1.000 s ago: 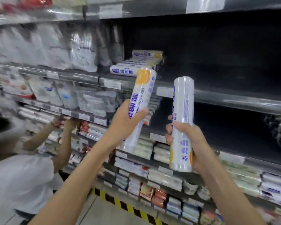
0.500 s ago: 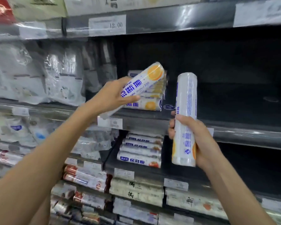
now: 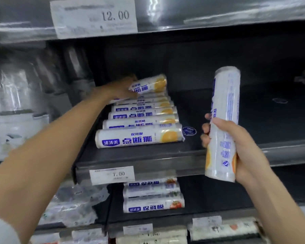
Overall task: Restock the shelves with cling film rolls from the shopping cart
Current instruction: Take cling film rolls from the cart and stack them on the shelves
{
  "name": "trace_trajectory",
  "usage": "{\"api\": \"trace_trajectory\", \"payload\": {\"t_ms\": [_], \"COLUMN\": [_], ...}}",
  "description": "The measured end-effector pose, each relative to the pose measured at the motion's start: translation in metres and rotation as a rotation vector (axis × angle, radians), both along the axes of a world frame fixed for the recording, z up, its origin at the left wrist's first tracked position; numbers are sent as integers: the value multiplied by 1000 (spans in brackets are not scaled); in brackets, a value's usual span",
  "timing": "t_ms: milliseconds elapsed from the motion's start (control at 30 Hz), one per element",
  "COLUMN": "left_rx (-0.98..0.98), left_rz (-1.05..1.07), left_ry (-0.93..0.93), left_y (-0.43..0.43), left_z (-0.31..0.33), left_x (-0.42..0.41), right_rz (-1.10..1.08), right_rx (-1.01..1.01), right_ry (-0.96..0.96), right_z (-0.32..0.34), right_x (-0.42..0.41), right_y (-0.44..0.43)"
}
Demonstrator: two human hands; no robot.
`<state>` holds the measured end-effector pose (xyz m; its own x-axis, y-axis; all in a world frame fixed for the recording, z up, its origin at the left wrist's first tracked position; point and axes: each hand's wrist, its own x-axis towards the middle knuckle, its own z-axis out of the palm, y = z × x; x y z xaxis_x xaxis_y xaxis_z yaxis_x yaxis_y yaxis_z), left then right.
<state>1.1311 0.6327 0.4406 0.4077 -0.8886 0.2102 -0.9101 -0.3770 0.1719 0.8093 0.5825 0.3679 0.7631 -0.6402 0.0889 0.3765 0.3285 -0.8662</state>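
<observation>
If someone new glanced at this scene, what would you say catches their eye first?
The right hand grips an upright cling film roll before a dark shelf. The left hand holds a second roll over the back of the row of rolls lying there.

left roll (image 3: 149,84) — now atop shelf stack (image 3: 141,120)
</observation>
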Motion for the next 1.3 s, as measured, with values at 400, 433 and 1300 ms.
{"api": "trace_trajectory", "payload": {"t_ms": [400, 433, 1300], "left_rx": [-113, -122, -140], "left_rz": [-63, -63, -38], "left_ry": [-75, -72, 48], "left_y": [-24, -25, -16], "left_z": [-25, -26, -21], "left_x": [38, 39, 29], "right_rz": [-14, -7, 13], "right_rx": [-61, -62, -95], "right_ry": [-26, -25, 80], "right_z": [3, 3, 16], "right_x": [22, 25, 37], "right_y": [-5, -4, -1]}}
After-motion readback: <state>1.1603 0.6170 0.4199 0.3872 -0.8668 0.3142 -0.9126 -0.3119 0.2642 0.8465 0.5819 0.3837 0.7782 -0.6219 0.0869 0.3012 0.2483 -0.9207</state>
